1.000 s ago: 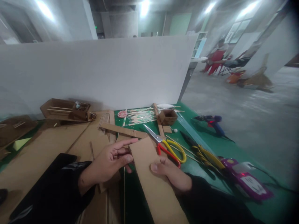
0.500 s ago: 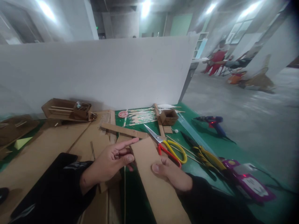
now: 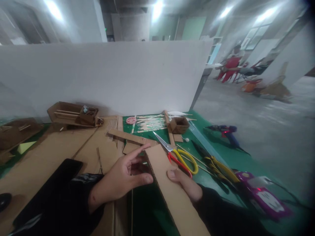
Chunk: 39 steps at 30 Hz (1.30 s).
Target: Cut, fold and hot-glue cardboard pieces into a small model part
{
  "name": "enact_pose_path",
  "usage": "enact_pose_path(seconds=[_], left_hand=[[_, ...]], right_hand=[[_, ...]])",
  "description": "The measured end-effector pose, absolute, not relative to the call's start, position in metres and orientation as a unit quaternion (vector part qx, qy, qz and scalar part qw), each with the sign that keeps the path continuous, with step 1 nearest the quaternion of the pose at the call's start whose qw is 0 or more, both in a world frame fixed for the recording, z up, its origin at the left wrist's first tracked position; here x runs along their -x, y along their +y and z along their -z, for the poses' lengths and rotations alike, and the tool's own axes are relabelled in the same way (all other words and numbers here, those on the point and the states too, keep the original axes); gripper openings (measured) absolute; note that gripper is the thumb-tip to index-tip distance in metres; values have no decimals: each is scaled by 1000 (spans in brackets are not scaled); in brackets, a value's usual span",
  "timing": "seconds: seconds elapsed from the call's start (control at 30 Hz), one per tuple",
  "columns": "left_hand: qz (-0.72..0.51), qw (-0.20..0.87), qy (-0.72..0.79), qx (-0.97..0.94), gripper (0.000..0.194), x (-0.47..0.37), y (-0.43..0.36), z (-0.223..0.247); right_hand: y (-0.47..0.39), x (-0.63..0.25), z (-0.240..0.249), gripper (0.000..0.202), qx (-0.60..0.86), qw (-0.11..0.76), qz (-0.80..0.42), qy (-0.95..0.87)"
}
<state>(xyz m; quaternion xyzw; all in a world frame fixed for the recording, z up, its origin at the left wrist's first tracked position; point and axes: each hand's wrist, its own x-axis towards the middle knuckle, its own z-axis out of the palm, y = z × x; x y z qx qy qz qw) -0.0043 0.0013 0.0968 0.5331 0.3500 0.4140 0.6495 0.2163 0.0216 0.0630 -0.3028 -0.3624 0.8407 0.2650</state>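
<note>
A long cardboard strip (image 3: 169, 186) slants from the table's middle down to the bottom edge of the view. My right hand (image 3: 188, 185) grips it from the right, thumb flat on top and fingers hidden beneath. On its left side is my left hand (image 3: 123, 177), thumb and fingers apart. Its index fingertip is by the strip's upper left corner; whether it touches cannot be made out. Just beyond the strip lie scissors (image 3: 182, 160) with one yellow and one red handle. Behind the left hand rests another cardboard strip (image 3: 130, 136).
Pliers (image 3: 216, 167), a purple device with a cable (image 3: 265, 200) and a glue gun (image 3: 226, 131) lie at right. Farther back are thin sticks (image 3: 151, 123), a small cardboard box (image 3: 179, 124) and a cardboard model (image 3: 73, 114). A black phone (image 3: 64, 173) lies left; a white partition (image 3: 105, 75) stands behind.
The cardboard strip and my right hand have shifted slightly right. My left thumb and fingers have spread, and a gap now shows between the thumb and the strip's edge.
</note>
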Motion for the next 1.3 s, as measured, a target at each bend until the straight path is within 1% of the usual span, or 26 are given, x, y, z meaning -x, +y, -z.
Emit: enact_pose_path(seconds=[0.17,0.6,0.73,0.83,0.9,1.1,1.23,1.3], left_hand=[[-408,654,377,-514,79,2,0,-98],[-399,648,396,-514,75,2,-2,-100],[-406,664,360,-514,74,0,-1,-98],[-406,696,318,-500,81,-1,-2,-96],[-404,698,321,-497,83,0,-2,-95],[-397,680,344,-511,76,3,-3,-96],[-372,648,363,-556,68,9,-2,-100],[-351,623,386,-583,62,15,-4,-99]], right_hand=[[21,-215,-64,47,313,238,-849,-353],[23,-217,-64,46,335,248,-824,-384],[23,-215,-59,46,325,254,-822,-392],[23,-215,-59,48,317,248,-824,-399],[23,-216,-60,49,321,246,-821,-404],[24,-217,-57,49,315,248,-799,-448],[32,-221,-56,53,315,225,-746,-541],[37,-225,-58,51,319,207,-728,-570]])
